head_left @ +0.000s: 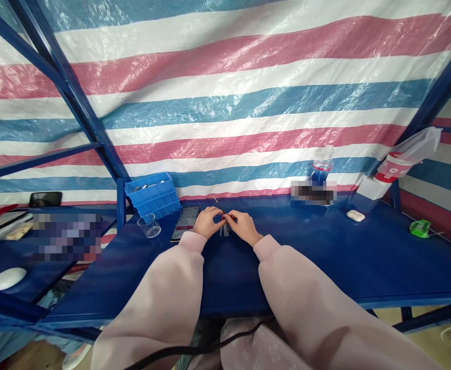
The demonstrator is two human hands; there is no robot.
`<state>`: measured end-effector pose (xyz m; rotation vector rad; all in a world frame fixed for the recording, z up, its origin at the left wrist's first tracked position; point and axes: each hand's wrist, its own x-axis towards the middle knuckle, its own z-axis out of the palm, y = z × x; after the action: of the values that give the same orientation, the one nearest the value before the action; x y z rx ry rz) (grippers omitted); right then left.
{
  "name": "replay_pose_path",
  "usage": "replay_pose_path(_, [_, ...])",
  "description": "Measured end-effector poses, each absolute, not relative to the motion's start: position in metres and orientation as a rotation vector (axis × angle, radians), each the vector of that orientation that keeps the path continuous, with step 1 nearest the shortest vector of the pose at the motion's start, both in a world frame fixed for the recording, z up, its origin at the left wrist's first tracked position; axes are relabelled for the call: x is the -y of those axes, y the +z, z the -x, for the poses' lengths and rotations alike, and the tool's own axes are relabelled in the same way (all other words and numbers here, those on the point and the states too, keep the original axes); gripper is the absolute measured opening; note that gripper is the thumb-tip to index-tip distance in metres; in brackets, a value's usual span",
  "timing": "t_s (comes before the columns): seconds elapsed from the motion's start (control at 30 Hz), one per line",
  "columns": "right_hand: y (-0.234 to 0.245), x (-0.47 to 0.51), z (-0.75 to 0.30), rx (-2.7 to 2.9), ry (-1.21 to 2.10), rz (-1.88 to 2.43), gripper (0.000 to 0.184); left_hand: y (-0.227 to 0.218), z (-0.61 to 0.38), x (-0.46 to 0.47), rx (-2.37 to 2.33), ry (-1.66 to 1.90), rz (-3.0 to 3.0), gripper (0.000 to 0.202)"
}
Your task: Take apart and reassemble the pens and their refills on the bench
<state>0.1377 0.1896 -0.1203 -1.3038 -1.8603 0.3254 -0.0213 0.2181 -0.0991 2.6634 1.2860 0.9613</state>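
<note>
Both pale-pink-sleeved arms reach forward. The left hand (207,222) and right hand (243,227) are closed in tight pinches, meeting on a thin dark rod (218,206) (too slim to identify further) above a small metal piece (224,231) on the blue table (248,288). Just left lie a smartphone (185,223) and a clear plastic cup (149,225); behind stand a blue compartment box (152,195) and a water bottle (321,167).

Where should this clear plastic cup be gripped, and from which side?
Wrap the left hand around the side wall of the clear plastic cup, coming from the near side. It stands upright with an open top, and the blue compartment box sits behind it and a phone beside it, so that side seems freest.
</note>
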Motion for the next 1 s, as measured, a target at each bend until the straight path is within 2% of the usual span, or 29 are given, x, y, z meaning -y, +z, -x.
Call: replay_pose_path(1.0, [-0.1178,-0.1879,-0.1360,1.911,0.189,1.362,0.027,-0.0961,0.0159,-0.2099,-1.298,0.941,-2.349,0.016])
